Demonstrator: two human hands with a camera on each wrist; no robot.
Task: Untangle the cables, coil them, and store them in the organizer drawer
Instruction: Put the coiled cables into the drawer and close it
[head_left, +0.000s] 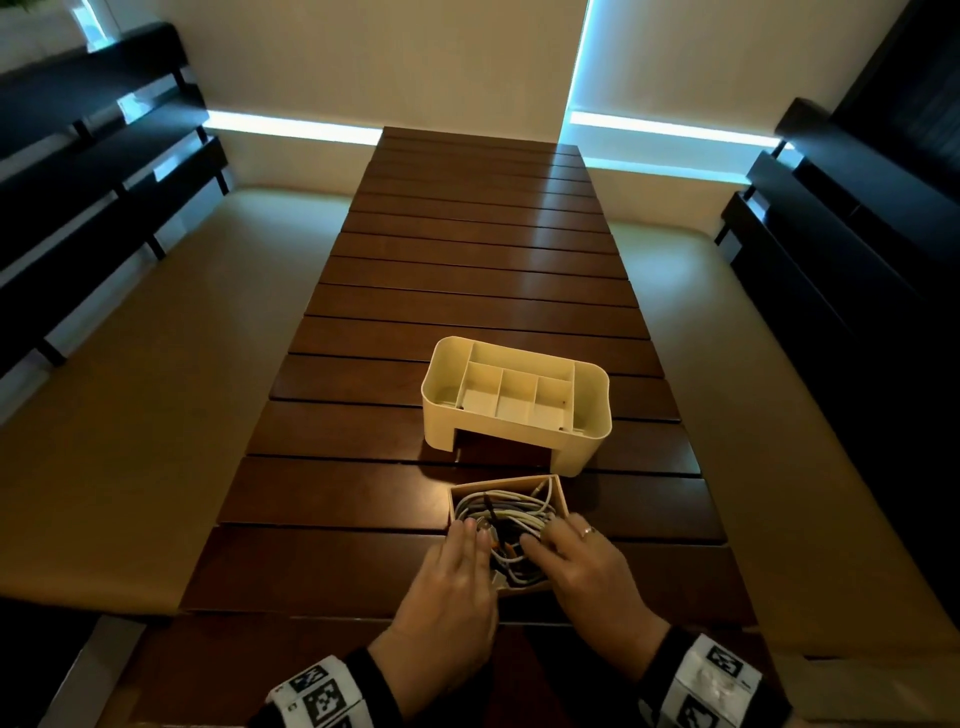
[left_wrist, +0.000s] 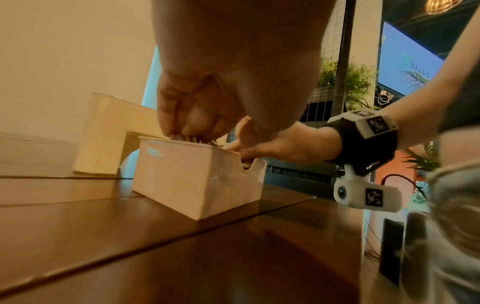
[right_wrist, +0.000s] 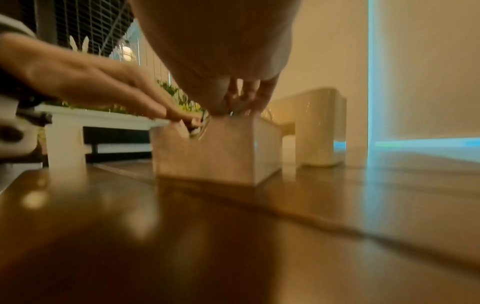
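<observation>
**Both hands in the drawer of cables**

Grip: left hand (head_left: 457, 566) fingers curl down onto the coiled cables (head_left: 511, 512); right hand (head_left: 576, 556) likewise, though whether either pinches a cable is unclear. Cables lie in the drawer (head_left: 558, 491) on the tabletop (head_left: 322, 499), just before the white organizer (head_left: 592, 415).

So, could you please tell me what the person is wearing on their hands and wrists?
Both hands are bare. The right hand has a ring. Each wrist carries a black band with white blocks bearing black-and-white square markers; a white camera pod hangs beneath the right one.
</observation>
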